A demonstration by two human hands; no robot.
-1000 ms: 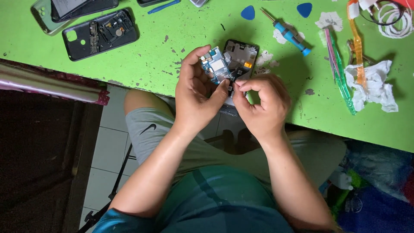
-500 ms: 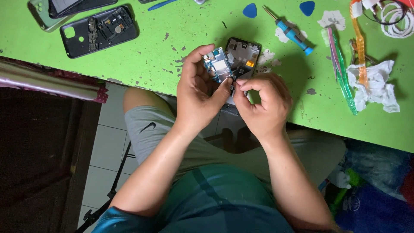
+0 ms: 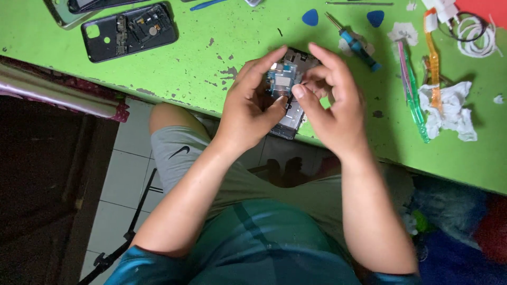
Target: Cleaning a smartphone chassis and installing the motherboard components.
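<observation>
Phone frame (image 3: 288, 113), opened up with its circuit board (image 3: 284, 79) showing, sits at the near edge of the green surface (image 3: 211, 63), its lower end just reaching that edge above the person's lap. The left hand (image 3: 251, 113) curls round its left side, thumb pressed to the middle of the frame, fingers wrapped over the top. The right hand (image 3: 330, 103) closes in from the right, thumb and forefinger pinched together over the board; whatever small part sits between them is too small to make out. Both hands cover most of the phone, so only the board and a strip of the lower frame show.

Open room lies to the left of the hands, a bare stretch of chipped green paint reaching to a black phone back cover (image 3: 129, 30) near the far left. To the right things crowd closer: a blue-handled screwdriver (image 3: 355, 42) just beyond the right fingers, then green tweezers (image 3: 412, 89), an orange plastic tool (image 3: 434, 63) and one crumpled white tissue (image 3: 449, 111). Two blue picks (image 3: 310, 17) lie along the far side. A coil of white cable (image 3: 478, 34) and another phone (image 3: 100, 4) at top left are cut off by the picture's edge.
</observation>
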